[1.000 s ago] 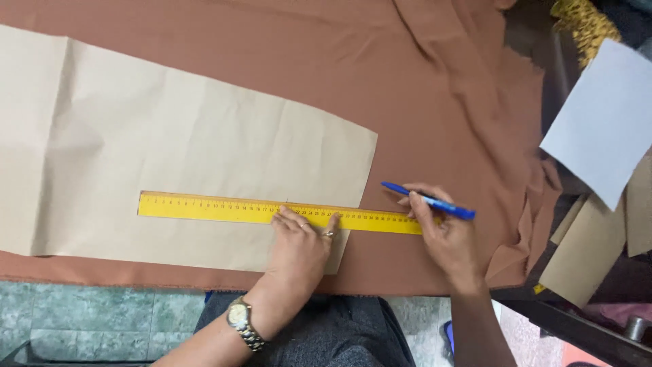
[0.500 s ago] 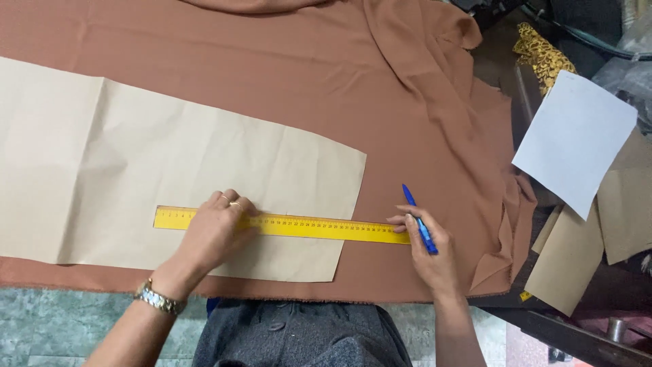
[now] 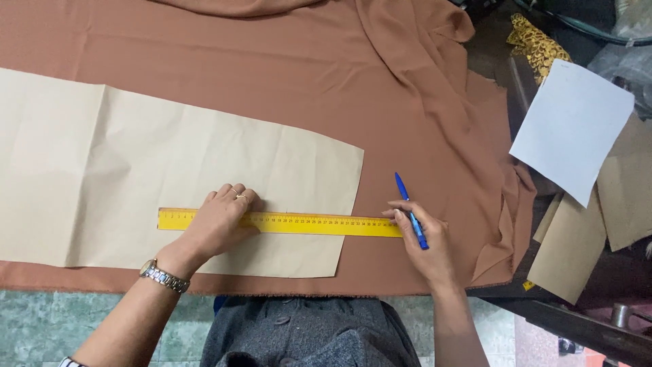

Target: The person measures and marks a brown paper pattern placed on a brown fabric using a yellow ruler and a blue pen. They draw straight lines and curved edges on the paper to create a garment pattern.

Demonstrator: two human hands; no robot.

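Note:
A long yellow ruler (image 3: 319, 223) lies across the lower right part of a tan paper pattern (image 3: 136, 170) and onto brown fabric (image 3: 285, 75). My left hand (image 3: 221, 221), fingers spread flat, presses down on the ruler's left part; a wristwatch (image 3: 163, 275) is on that wrist. My right hand (image 3: 424, 238) rests at the ruler's right end and holds a blue pen (image 3: 411, 209), its end pointing up and away from me. The pen lies just past the ruler's end, over the fabric.
The fabric bunches in folds at the right edge (image 3: 502, 204). Beyond it lie a white sheet (image 3: 570, 129), brown paper pieces (image 3: 570, 251) and a yellow patterned scrap (image 3: 536, 44). A green tiled floor (image 3: 61, 319) shows below the near edge.
My left hand slid left along the ruler, from near its right part to its left part. The pen in my right hand swung from lying sideways to pointing away from me.

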